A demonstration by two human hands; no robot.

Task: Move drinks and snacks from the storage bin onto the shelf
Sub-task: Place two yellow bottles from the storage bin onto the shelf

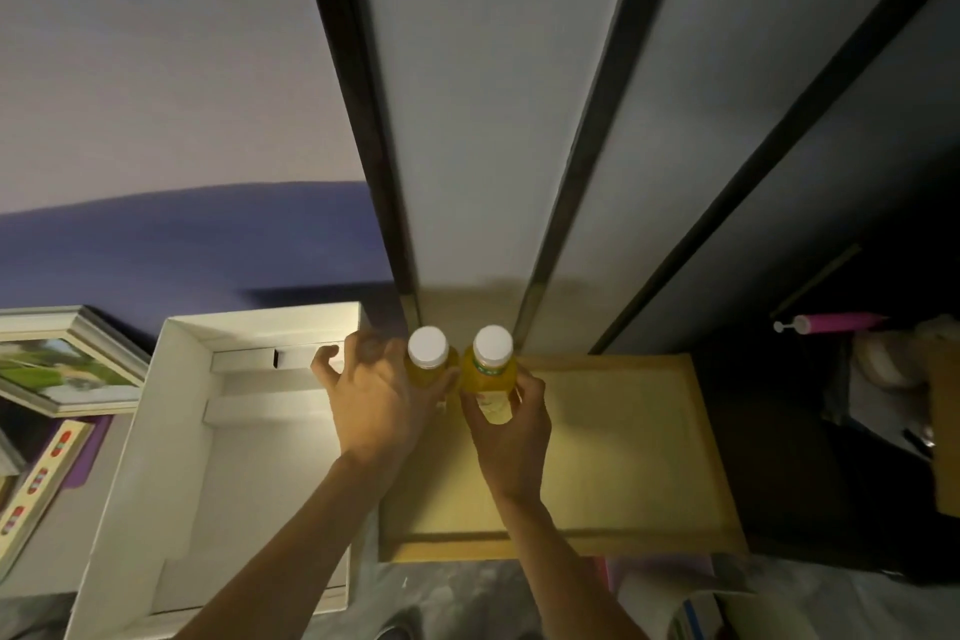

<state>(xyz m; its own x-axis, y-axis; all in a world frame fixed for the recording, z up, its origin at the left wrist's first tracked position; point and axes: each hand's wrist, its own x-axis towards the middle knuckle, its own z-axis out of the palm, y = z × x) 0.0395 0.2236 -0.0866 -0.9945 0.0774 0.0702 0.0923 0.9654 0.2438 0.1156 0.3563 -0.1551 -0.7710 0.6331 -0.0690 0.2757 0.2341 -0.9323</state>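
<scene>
Two small bottles of yellow drink with white caps stand side by side at the back of a tan wooden shelf top (623, 431). My left hand (374, 405) wraps the left bottle (428, 359) with fingers partly spread. My right hand (511, 424) grips the right bottle (492, 369) around its labelled body. Both bottles are upright and nearly touching. The white storage bin (182, 431) sits to the left of the shelf and looks empty inside.
Tall white panels with dark frames (467, 120) rise behind the shelf. A framed picture (67, 359) and a striped box (41, 473) lie left of the bin. A pink item (831, 322) sits in the dark area at right. Papers (685, 608) lie below.
</scene>
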